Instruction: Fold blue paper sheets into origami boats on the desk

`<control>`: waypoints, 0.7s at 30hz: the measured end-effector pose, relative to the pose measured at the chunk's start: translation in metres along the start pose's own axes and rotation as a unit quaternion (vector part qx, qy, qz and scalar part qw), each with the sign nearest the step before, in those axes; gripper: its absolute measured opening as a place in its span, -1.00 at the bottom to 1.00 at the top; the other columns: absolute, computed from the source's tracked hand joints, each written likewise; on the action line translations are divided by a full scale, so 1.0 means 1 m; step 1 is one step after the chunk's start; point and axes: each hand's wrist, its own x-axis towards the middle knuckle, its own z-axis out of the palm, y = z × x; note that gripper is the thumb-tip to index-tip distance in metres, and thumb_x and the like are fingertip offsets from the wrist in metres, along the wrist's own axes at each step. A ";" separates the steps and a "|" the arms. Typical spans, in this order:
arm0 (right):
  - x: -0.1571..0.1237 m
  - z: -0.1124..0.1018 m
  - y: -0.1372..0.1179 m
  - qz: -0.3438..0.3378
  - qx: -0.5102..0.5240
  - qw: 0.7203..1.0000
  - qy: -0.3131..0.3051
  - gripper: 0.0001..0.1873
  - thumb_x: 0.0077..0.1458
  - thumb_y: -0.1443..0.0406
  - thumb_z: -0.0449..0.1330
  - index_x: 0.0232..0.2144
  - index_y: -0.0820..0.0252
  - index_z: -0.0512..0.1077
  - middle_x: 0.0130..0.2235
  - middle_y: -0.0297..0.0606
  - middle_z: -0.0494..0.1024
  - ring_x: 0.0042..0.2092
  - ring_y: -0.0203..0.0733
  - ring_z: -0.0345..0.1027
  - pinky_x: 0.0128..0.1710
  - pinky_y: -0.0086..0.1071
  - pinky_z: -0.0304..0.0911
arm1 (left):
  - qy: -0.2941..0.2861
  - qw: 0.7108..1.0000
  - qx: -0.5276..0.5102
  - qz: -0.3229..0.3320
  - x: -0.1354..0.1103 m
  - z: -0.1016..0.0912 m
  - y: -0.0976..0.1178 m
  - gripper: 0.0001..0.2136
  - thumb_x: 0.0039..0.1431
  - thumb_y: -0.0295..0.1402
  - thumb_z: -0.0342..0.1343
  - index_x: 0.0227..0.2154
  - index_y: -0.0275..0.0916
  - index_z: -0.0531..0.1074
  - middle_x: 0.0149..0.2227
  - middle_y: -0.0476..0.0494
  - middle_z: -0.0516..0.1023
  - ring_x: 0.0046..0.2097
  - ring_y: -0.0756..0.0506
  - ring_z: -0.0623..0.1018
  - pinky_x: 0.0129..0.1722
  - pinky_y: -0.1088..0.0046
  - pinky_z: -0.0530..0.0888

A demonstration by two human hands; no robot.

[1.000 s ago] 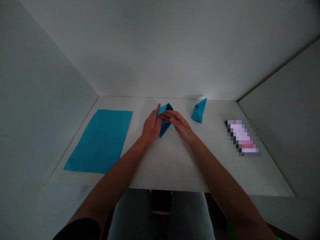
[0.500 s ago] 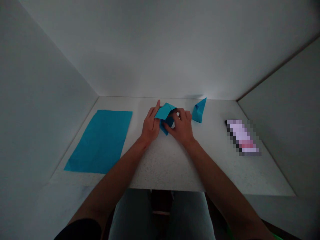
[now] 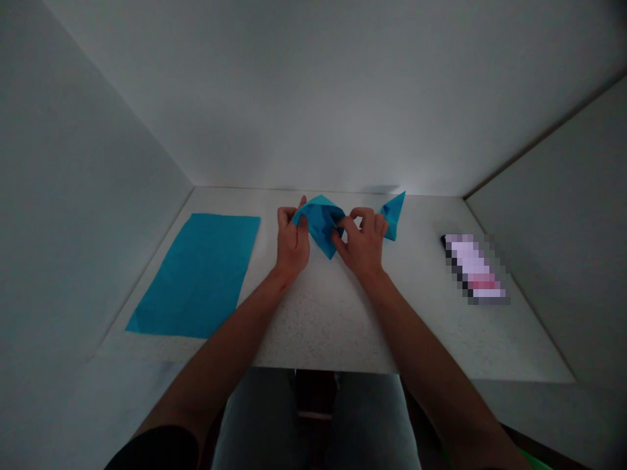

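Observation:
A folded piece of blue paper (image 3: 322, 225) is held between my two hands above the middle of the white table. My left hand (image 3: 292, 241) pinches its left corner, thumb in front. On the right side, my right hand (image 3: 363, 241) grips the edge between thumb and fingers. The paper bulges open, with creases across it and a point facing down towards me. Just beyond my right hand stands a second folded blue paper shape (image 3: 393, 215), pointed at the top and partly covered by my fingers.
A flat blue sheet of paper (image 3: 200, 274) lies on the left of the white table (image 3: 323, 326). A phone (image 3: 475, 267), its screen blurred out, lies at the right. White walls (image 3: 323, 98) close in the table at the back and both sides.
My hands have moved slightly apart, spreading the folded paper. Its flat top flap has tipped up, and the inner side now faces me. My left thumb has come round to the front.

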 end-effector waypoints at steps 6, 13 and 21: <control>0.004 -0.001 -0.003 -0.017 0.006 1.000 0.004 -0.94 0.28 0.34 0.28 -0.26 0.06 0.46 0.15 -0.06 0.44 0.07 0.14 0.26 0.11 0.11 0.22 | -0.030 0.999 0.024 0.001 0.001 -0.003 0.007 -0.36 0.55 0.15 -0.27 0.24 -0.15 0.52 -0.16 -0.19 0.48 -0.06 -0.19 0.52 0.12 0.21 0.47; 0.006 0.003 0.007 -0.009 0.066 0.998 -0.011 -0.94 0.34 0.27 0.24 -0.24 0.09 0.49 0.20 -0.04 0.51 0.10 0.08 0.44 0.11 0.01 0.37 | -0.005 0.997 0.071 -0.027 0.005 -0.002 0.001 -0.44 0.56 0.09 -0.21 -0.27 -0.19 0.52 -0.25 -0.21 0.56 -0.11 -0.23 0.56 0.05 0.15 0.47; 0.005 0.003 0.004 -0.013 0.126 0.992 -0.023 -0.78 0.41 0.26 0.17 0.03 0.11 0.53 0.04 -0.04 0.59 -0.07 -0.05 0.55 -0.05 -0.18 0.50 | -0.070 0.990 0.047 -0.110 0.002 0.001 0.008 -0.75 0.29 -0.09 0.24 -0.33 -0.17 0.51 -0.36 -0.14 0.63 -0.33 -0.14 0.56 -0.26 0.32 0.46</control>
